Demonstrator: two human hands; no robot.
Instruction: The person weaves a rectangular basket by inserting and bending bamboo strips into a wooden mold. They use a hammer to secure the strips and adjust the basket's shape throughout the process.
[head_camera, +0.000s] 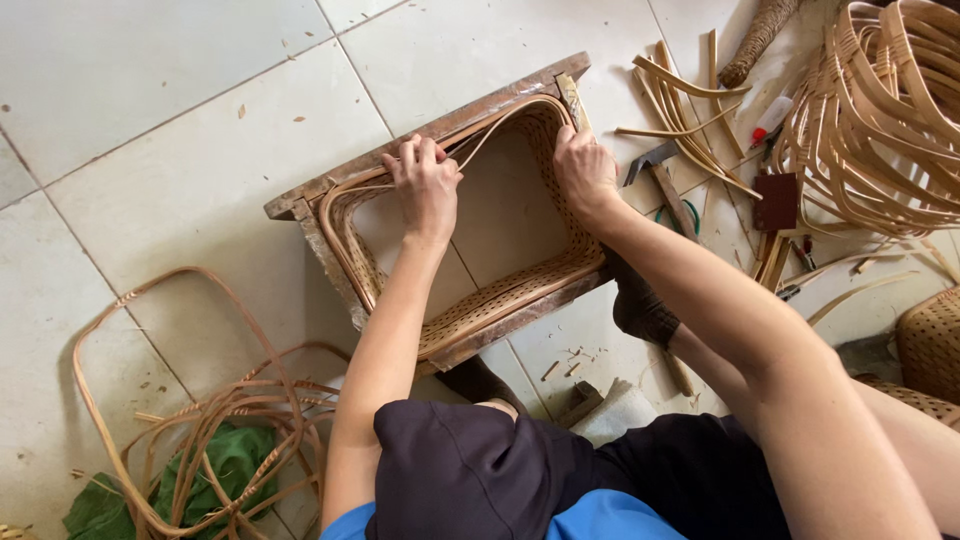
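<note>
Head view looks down on one rectangular wooden frame lined with pale woven rattan, lying on the white tiled floor. Left hand pinches a thin rattan strip at the frame's far edge, grip closed; right hand presses the far right corner, fingers curled on the weave. One hammer lies just right; bare tiles spread toward the floor's far left.

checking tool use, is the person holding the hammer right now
No, the hammer lies on the tile floor beside the wooden frame, while both hands grip the rattan rim.
</note>
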